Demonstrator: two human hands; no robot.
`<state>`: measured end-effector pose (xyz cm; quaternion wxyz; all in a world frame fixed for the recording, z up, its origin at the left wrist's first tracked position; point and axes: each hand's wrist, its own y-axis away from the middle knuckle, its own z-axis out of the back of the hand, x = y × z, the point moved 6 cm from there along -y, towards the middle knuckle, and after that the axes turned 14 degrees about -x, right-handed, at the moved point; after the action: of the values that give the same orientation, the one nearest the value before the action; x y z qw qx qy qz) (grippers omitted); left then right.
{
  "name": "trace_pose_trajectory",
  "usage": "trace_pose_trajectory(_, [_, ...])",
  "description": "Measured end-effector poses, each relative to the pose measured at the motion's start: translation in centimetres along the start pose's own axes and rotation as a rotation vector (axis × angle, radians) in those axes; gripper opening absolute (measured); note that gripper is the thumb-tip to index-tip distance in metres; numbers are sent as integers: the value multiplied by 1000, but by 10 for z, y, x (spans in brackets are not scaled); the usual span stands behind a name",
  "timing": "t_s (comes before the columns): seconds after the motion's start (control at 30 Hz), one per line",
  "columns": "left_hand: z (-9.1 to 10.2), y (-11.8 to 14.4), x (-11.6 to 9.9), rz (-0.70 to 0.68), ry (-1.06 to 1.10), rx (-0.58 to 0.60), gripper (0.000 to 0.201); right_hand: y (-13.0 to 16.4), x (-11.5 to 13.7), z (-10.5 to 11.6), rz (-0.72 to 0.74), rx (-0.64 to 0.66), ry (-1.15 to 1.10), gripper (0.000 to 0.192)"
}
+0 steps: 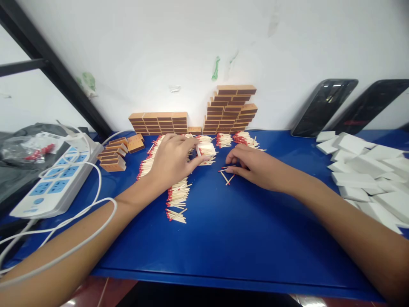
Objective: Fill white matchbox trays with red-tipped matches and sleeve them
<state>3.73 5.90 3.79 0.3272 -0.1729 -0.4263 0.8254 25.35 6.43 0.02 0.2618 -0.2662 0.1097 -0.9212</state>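
Head cam view, so you're looking down at both arms stretched over a blue table [223,230]. Fingers first: the left hand [171,160] has its fingertips pinched on a small white tray [207,149] stuffed with matches, thumb on the near side and the other fingers curled over the far edge, so it's holding that little inner box just off or on the surface, can't tell which. The right hand [254,166] lies flat-ish, fingers close together and pressed down onto a few loose matches [226,175] scattered on the blue, fingertips touching them but not really gripping anything. Both hands sit near each other in the middle of the table, the tray just left of the right hand's fingertips. Going outward, a long row of red-tipped matches [177,196] runs from under the left hand toward the near edge, plus more little bundles [244,138] on the far side. Against the wall there are stacked brown matchbox sleeves [228,111], and a few more sleeves [113,157] lie off to the left. Far left is a white power strip [56,181] with cables, far right a pile of white empty trays [367,170], and two dark phones [324,106] lean on the wall.
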Motion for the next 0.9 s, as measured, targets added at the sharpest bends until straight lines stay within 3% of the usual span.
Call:
trace_pose_trajectory(0.2, [-2, 0, 0, 5, -10, 18, 47, 0, -7, 4, -43, 61, 23, 18])
trace_pose_trajectory(0.43, [-1, 1, 1, 6, -3, 17, 42, 0, -2, 6, -46, 23, 27, 23])
trace_pose_trajectory(0.67, [-3, 1, 0, 6, -10, 39, 42, 1, -16, 5, -105, 94, 63, 23])
trace_pose_trajectory(0.9, [-4, 2, 1, 18, -13, 51, 42, -2, -2, 4, 1, -51, 18, 19])
